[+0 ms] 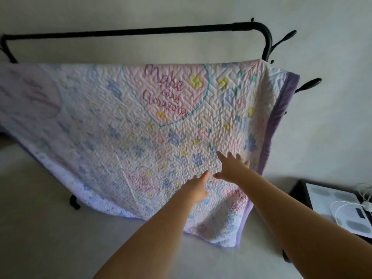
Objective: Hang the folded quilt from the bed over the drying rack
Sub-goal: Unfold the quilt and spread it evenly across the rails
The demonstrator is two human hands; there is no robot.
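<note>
The pastel quilt [128,125], with heart prints and a purple border, hangs draped over a lower bar of the black metal drying rack [141,32] and fills the middle of the view. My left hand [198,189] lies flat on the quilt's lower right area with its fingers spread. Just to the right of it, my right hand [231,168] also rests flat against the fabric, fingers apart. Neither hand grips the cloth. The rack's upper bar stays bare above the quilt.
A white wall stands behind the rack. Black hooks [308,84] stick out from the rack's right post. A dark stand with a white device and cables [340,208] sits at the right edge. A rack foot [74,202] shows at lower left on the pale floor.
</note>
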